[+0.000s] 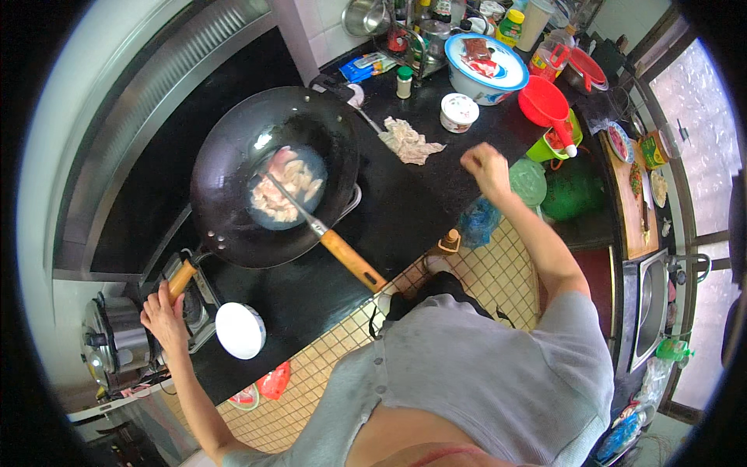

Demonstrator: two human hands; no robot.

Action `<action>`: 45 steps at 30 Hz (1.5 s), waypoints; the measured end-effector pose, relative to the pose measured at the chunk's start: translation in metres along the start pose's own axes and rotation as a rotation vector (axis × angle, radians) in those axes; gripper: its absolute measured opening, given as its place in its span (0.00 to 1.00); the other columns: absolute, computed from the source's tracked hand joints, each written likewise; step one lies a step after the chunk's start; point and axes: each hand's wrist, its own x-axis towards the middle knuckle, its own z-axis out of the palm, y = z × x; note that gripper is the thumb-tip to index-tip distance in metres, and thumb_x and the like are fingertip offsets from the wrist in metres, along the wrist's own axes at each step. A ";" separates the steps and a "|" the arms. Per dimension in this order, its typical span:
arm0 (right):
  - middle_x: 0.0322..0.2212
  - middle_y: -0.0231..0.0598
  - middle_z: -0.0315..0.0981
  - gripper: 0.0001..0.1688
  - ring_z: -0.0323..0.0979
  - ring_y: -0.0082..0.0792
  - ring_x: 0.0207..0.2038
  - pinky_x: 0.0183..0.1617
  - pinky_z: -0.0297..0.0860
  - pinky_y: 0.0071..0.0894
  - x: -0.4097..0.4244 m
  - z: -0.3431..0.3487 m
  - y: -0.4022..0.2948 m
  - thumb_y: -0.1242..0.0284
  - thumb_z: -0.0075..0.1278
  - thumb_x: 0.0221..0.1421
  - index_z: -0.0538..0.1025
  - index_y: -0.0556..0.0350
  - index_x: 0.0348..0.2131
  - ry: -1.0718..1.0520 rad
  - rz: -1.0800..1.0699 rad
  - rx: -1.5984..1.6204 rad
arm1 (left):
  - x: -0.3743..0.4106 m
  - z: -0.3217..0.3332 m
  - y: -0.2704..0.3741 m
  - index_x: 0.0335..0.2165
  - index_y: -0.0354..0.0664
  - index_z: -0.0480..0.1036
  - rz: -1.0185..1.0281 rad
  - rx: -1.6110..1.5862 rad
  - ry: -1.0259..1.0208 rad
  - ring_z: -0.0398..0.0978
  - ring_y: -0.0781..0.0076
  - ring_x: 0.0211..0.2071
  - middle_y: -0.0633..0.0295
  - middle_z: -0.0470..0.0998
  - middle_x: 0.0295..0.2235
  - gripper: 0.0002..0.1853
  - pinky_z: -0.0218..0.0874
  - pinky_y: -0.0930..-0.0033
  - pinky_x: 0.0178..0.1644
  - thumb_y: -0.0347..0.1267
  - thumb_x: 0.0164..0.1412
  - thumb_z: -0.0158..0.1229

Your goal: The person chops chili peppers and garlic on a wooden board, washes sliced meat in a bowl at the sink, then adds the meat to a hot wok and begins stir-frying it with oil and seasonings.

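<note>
My left hand point(163, 318) is on the wooden side handle point(182, 279) of a dark wok point(227, 175). Pale slices of raw-looking meat point(277, 204) lie in shallow cloudy liquid inside it. A spatula with a wooden handle point(353, 262) leans over the near rim, its metal end among the meat. My right hand point(485, 169) hovers over the black counter with its fingers curled and nothing visible in them. Closest to it are a crumpled beige cloth point(408, 140) and a lidded white tub point(459, 112). A white bowl point(240, 330) stands near my left forearm.
A metal pressure cooker point(119, 338) stands at far left. Along the back are a green-capped jar point(404, 82), a large lidded basin point(487, 87) and a red strainer point(543, 100). At right, a cutting board point(636, 204) carries a knife beside the sink point(648, 309).
</note>
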 end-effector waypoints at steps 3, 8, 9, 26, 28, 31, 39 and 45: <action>0.28 0.48 0.70 0.16 0.70 0.44 0.33 0.37 0.66 0.40 0.064 0.004 0.042 0.65 0.54 0.42 0.75 0.59 0.28 0.026 0.120 -0.154 | -0.001 -0.021 0.024 0.56 0.61 0.53 -0.118 0.116 -0.013 0.52 0.63 0.57 0.63 0.58 0.53 0.32 0.37 0.40 0.56 0.41 0.53 0.53; 0.38 0.56 0.67 0.33 0.65 0.52 0.44 0.45 0.64 0.44 0.135 0.031 0.076 0.54 0.55 0.40 0.69 0.62 0.38 0.008 0.324 -0.267 | -0.037 -0.069 0.088 0.54 0.47 0.57 -0.193 -0.284 0.255 0.51 0.58 0.58 0.58 0.58 0.55 0.27 0.38 0.49 0.58 0.32 0.56 0.51; 0.38 0.55 0.67 0.34 0.65 0.52 0.44 0.45 0.64 0.44 0.139 0.033 0.073 0.53 0.55 0.39 0.68 0.62 0.39 -0.021 0.359 -0.320 | -0.057 -0.073 0.106 0.53 0.44 0.59 -0.167 -0.351 0.269 0.53 0.56 0.57 0.56 0.60 0.53 0.25 0.41 0.51 0.58 0.30 0.56 0.51; 0.26 0.48 0.73 0.21 0.72 0.48 0.32 0.37 0.65 0.43 0.150 0.012 0.110 0.58 0.48 0.44 0.67 0.54 0.34 -0.201 0.178 -0.109 | -0.202 -0.083 0.365 0.45 0.41 0.67 -0.884 -0.792 -0.286 0.62 0.56 0.47 0.53 0.66 0.45 0.18 0.57 0.62 0.49 0.25 0.52 0.54; 0.25 0.47 0.73 0.20 0.72 0.47 0.31 0.35 0.65 0.41 0.142 0.002 0.115 0.58 0.48 0.44 0.68 0.52 0.34 -0.196 0.214 0.062 | -0.190 -0.087 0.371 0.44 0.41 0.67 -0.940 -0.848 -0.297 0.63 0.58 0.47 0.54 0.66 0.45 0.18 0.58 0.63 0.48 0.24 0.52 0.54; 0.22 0.45 0.72 0.19 0.72 0.46 0.28 0.33 0.66 0.40 0.139 0.014 0.120 0.59 0.46 0.44 0.68 0.51 0.34 -0.175 0.123 0.115 | -0.185 -0.088 0.376 0.43 0.40 0.68 -0.954 -0.886 -0.310 0.63 0.59 0.47 0.54 0.66 0.45 0.17 0.59 0.64 0.47 0.23 0.52 0.53; 0.23 0.49 0.72 0.19 0.72 0.44 0.27 0.35 0.66 0.38 0.152 -0.001 0.124 0.62 0.46 0.41 0.70 0.49 0.36 -0.429 0.235 0.291 | -0.192 -0.080 0.375 0.44 0.43 0.68 -0.958 -0.868 -0.321 0.64 0.67 0.45 0.60 0.68 0.44 0.17 0.56 0.66 0.46 0.22 0.52 0.52; 0.24 0.45 0.70 0.18 0.71 0.40 0.28 0.33 0.67 0.36 0.104 -0.007 0.110 0.68 0.52 0.38 0.71 0.50 0.35 -0.558 -0.086 0.202 | -0.200 -0.077 0.374 0.44 0.42 0.67 -0.988 -0.921 -0.358 0.63 0.68 0.48 0.63 0.68 0.45 0.17 0.55 0.64 0.49 0.22 0.54 0.51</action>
